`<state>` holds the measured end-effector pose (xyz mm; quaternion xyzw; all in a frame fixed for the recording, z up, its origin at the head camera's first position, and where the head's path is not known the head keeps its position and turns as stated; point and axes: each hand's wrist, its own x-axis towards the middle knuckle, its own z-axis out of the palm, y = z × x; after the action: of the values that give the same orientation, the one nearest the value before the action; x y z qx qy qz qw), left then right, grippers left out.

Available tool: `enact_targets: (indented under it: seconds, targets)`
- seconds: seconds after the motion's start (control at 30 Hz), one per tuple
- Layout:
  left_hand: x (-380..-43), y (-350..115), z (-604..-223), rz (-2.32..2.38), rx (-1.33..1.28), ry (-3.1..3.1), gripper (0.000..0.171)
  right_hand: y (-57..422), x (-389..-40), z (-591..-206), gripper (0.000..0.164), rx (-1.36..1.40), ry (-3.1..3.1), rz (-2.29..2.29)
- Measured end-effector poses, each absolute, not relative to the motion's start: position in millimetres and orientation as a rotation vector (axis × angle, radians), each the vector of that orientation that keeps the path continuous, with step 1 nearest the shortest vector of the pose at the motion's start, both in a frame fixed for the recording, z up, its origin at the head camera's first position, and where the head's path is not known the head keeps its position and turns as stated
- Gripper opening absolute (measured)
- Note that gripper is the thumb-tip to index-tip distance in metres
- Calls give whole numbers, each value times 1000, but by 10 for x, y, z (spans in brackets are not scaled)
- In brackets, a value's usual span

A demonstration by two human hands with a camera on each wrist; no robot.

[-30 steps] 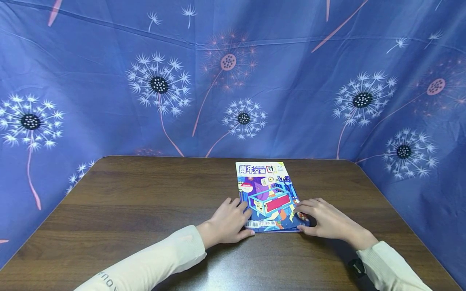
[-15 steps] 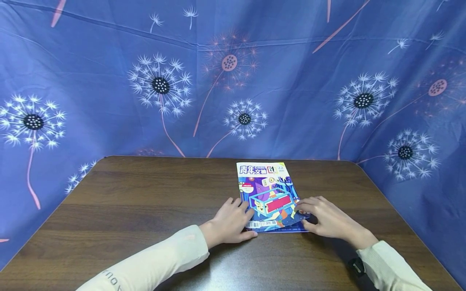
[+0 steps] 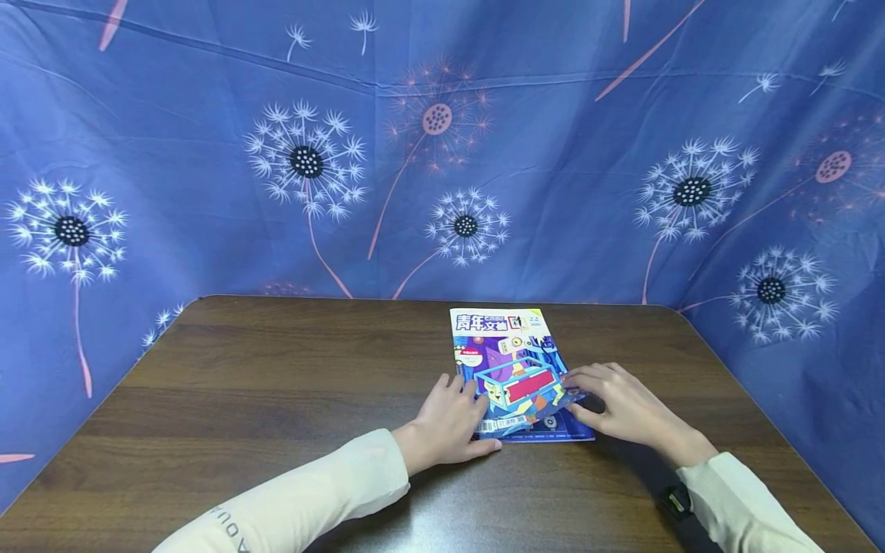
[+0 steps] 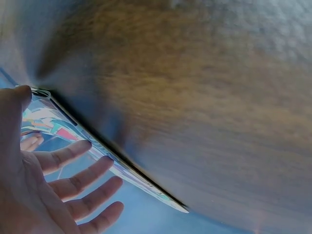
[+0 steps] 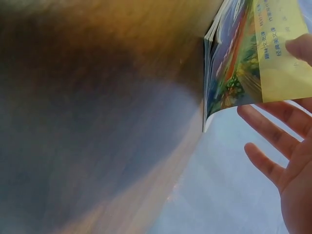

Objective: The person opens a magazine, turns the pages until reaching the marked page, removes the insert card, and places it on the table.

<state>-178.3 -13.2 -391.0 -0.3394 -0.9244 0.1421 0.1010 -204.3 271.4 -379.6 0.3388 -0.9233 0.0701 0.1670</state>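
Note:
A magazine (image 3: 508, 353) with a colourful illustrated cover lies on the table, right of centre. My right hand (image 3: 618, 403) pinches the cover's lower right corner between thumb and fingers and holds it lifted, so a dark blue page shows beneath. In the right wrist view the raised cover's inner side (image 5: 285, 58) is yellow with a painted strip, and the thumb presses on it. My left hand (image 3: 449, 422) rests along the magazine's left edge, fingers spread over the cover and thumb at the bottom edge. The left wrist view shows those fingers (image 4: 80, 180) extended at the spine.
The brown wooden table (image 3: 276, 369) runs back to a blue curtain (image 3: 553, 153) printed with dandelions. A small dark object (image 3: 676, 501) is at the right wrist, by the cream sleeve (image 3: 740, 499).
The right hand has lifted the cover's lower right corner up and inward, uncovering the page below. The left hand has slid slightly right along the magazine's lower left.

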Motion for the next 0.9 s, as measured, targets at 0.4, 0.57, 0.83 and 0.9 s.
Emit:
enact_targets:
  seconds: [0.4,0.57,0.83,0.9]
  targets:
    - [-1787,-160,-3915,369,-988,-2719,64,2749,-2053,-3764,35,956,-2585,271]
    - [-1787,-185,-3904,326,-988,-2723,63,2764,-2063,-3737,40,931,-2565,287]
    - [-1793,-230,-3907,254,-980,-2616,56,2785,-2086,-3718,44,870,-2518,331]
    - [-1789,-237,-3896,240,-973,-2596,55,2790,-2084,-3716,45,860,-2526,338]
